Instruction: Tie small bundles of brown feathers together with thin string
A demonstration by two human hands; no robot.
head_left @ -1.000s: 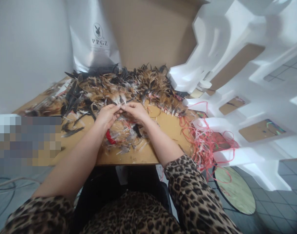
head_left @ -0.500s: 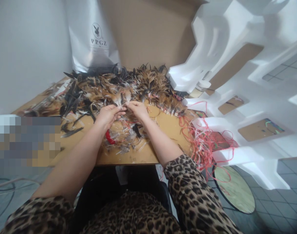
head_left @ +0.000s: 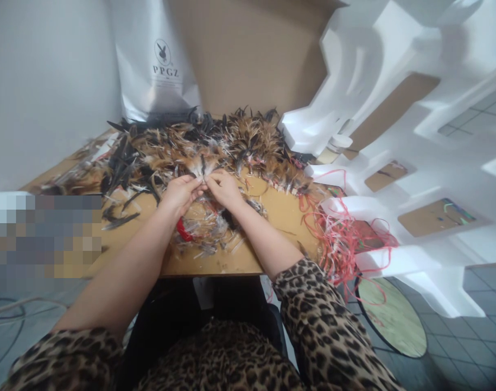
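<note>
My left hand (head_left: 181, 194) is closed, its thumb and fingers pinching the white bases of some brown feathers (head_left: 197, 165). Against it, my right hand (head_left: 223, 189) pinches at the same feathers from the other side. A dark feather stands up between the fingertips. Behind both hands spreads a heap of brown and black feathers (head_left: 248, 136). Below them on the table (head_left: 284, 214) lie loose pale fluff and feather scraps (head_left: 209, 231), with a red strip (head_left: 184, 230) at their left. The fingers hide the feather ends.
A silver bag (head_left: 158, 70) stands behind the heap. White foam pieces (head_left: 378, 119) fill the right side. Tangled red string (head_left: 341, 244) hangs over the table's right edge, above a round board (head_left: 394, 315) near the tiled floor. Black feathers (head_left: 120, 217) lie at the left.
My right hand has moved slightly left, closer to my left hand. The feather tufts have come together into one bunch, and a dark feather now shows at its middle.
</note>
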